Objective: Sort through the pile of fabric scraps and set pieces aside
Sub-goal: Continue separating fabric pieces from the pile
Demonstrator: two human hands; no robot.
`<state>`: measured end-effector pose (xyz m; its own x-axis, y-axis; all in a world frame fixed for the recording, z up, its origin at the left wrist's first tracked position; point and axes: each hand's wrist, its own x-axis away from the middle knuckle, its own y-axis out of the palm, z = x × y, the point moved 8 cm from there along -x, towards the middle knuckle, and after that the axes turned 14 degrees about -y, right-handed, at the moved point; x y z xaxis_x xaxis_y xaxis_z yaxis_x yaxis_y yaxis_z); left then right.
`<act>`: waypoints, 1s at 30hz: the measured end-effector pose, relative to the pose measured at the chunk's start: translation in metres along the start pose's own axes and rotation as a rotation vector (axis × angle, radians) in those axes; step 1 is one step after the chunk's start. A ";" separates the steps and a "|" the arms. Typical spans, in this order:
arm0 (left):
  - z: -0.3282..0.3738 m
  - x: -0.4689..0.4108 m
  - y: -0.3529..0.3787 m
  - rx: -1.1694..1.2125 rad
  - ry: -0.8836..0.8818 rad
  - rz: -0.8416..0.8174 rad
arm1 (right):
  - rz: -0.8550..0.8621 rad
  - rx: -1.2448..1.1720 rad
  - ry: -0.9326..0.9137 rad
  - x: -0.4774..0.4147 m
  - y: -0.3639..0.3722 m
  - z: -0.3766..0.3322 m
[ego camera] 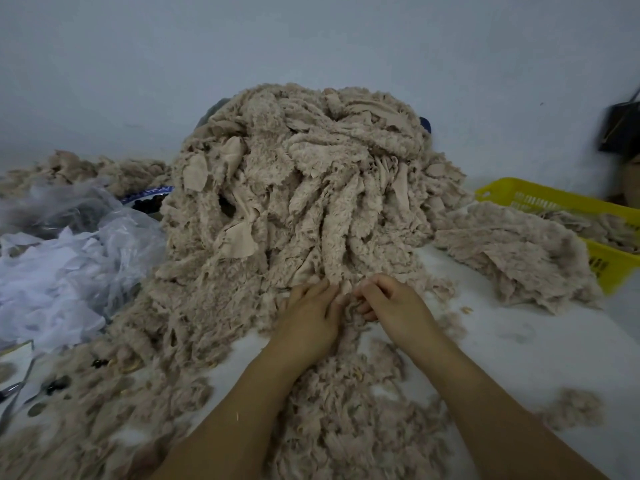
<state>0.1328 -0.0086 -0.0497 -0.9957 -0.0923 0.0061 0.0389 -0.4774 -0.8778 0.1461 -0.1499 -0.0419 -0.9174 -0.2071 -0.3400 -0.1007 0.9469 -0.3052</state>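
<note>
Pile of beige fleecy fabric scraps [304, 188] heaped mid-desk [519, 368]; left hand [308, 313] at its near foot, fingers nearly straight, pressing the scraps; right hand [394, 306] fingers curled, pinching a scrap [349, 308]; smaller heap [512, 251] beside yellow basket [554, 199].

**Dim, Flat Light; Edges Bent and Smeared**

The scene is lit softly and evenly from above, and a cool bluish cast is thrown on the wall [138, 64]. Only faint shadows are held in the folds of the pile [311, 185]. The edges are curved by the wide lens, and the dark object [621, 128] at far right is blurred.
</note>
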 end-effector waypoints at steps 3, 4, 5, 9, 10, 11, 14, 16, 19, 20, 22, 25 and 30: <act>0.001 0.003 -0.020 0.307 -0.017 0.079 | 0.011 0.017 0.011 -0.002 -0.003 0.003; 0.001 0.006 -0.028 0.432 -0.026 0.098 | 0.017 0.019 0.016 0.002 -0.003 0.004; 0.002 0.010 -0.035 0.563 -0.018 0.099 | 0.047 -0.013 0.024 0.001 -0.005 0.001; 0.035 0.037 -0.039 0.769 0.192 -0.118 | -0.172 -0.370 0.187 0.012 0.008 -0.001; 0.045 0.043 -0.029 0.745 0.234 -0.239 | -0.313 -0.495 0.296 0.017 0.022 -0.004; 0.052 0.049 -0.020 0.728 0.263 -0.344 | -0.340 -0.561 0.367 0.017 0.028 -0.001; 0.050 0.047 -0.013 0.782 0.203 -0.375 | 0.139 -0.660 0.289 0.000 -0.003 -0.004; 0.032 0.033 -0.017 0.886 0.039 -0.269 | 0.226 -0.560 0.153 0.005 -0.018 0.000; 0.013 0.020 -0.019 1.137 -0.133 -0.237 | 0.159 -0.252 -0.033 -0.002 -0.013 -0.017; 0.012 0.019 -0.019 1.168 -0.126 -0.245 | 0.146 -0.200 -0.077 -0.005 -0.012 -0.022; 0.015 0.020 -0.017 1.092 -0.085 -0.258 | 0.063 -0.113 -0.174 -0.001 -0.003 -0.030; 0.019 0.024 -0.013 1.049 -0.069 -0.302 | -0.056 -0.046 -0.199 0.003 0.010 -0.034; -0.002 0.019 -0.019 1.326 -0.317 -0.318 | 0.075 -0.117 -0.162 0.002 -0.009 -0.036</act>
<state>0.1128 0.0004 -0.0339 -0.9225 0.0681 0.3798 0.0448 -0.9588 0.2807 0.1317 -0.1503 -0.0078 -0.8512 -0.1625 -0.4990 -0.0868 0.9814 -0.1715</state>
